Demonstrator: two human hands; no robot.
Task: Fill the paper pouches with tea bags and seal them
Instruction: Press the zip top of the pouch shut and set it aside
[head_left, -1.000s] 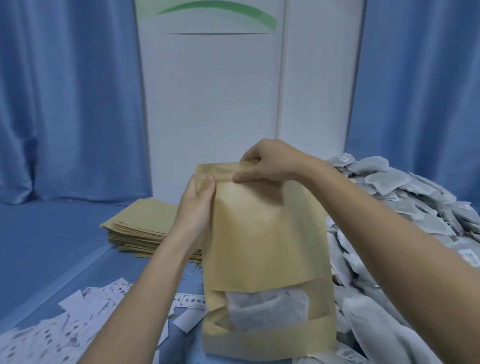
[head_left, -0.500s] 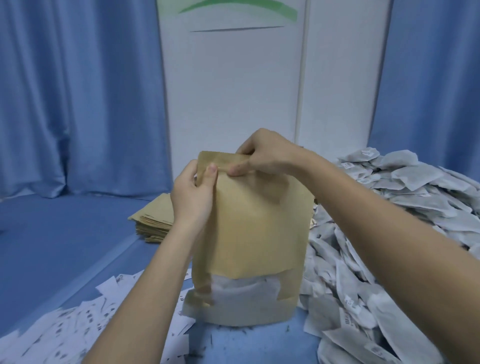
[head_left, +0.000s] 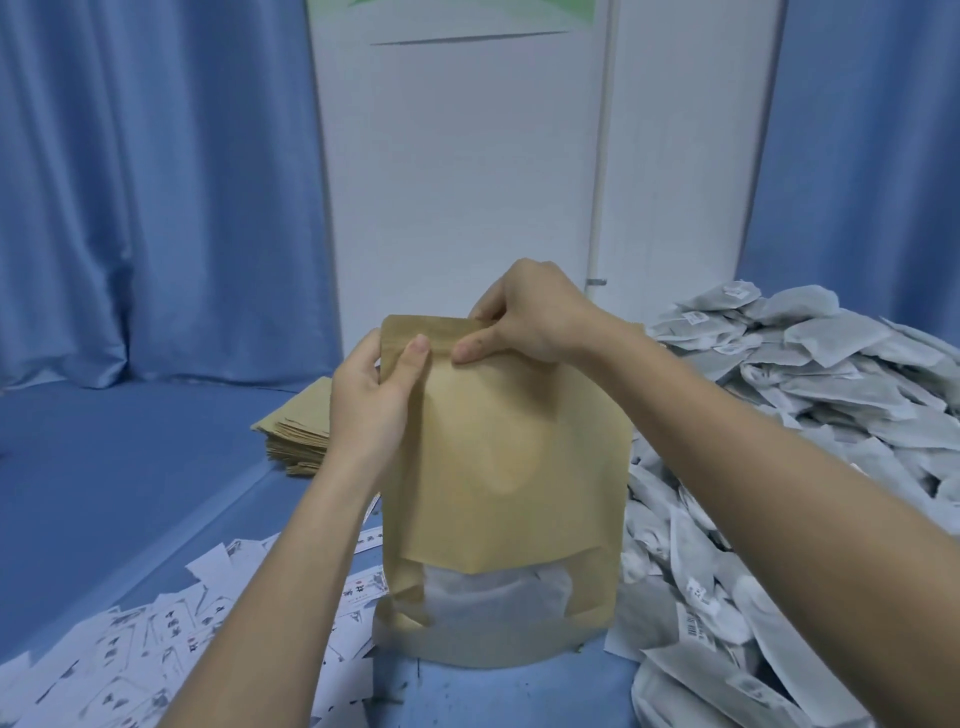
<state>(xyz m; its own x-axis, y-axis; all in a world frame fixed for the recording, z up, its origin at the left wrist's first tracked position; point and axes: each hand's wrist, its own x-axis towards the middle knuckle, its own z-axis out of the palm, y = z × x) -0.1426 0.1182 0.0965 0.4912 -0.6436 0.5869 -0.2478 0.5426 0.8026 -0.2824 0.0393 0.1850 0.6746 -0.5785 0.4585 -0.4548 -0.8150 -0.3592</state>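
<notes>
At the pouch's top strip, both grips are narrow and holding paper. Our left hand (head_left: 366, 395) pinches the left corner, thumb on the near face and fingers behind. Our right hand (head_left: 524, 317) pinches the strip just beside it, thumb flat on the near side. We judge the two pinches sit close together because the seal is worked along the strip from one end: the left hand anchors the corner while the right presses the closure shut. How much of the strip is already closed we cannot tell.

The pouch (head_left: 509, 467) stands upright on the blue table (head_left: 130, 467), its base resting there in front of us, between our forearms. Its long axis runs vertically, mouth up, base down, with the clear window low on the face turned toward us. Tea bags (head_left: 493, 597) show white through that window, so we take the filling as done. Standing it on its base keeps the contents settled low and away from the strip.

To the right, a large heap of loose bags (head_left: 810, 374) lies touching the pouch's side, near for the right hand. Behind the left wrist lies a flat stack of empty pouches (head_left: 298, 436). Small printed paper slips (head_left: 130, 654) are scattered over the near left of the table.
</notes>
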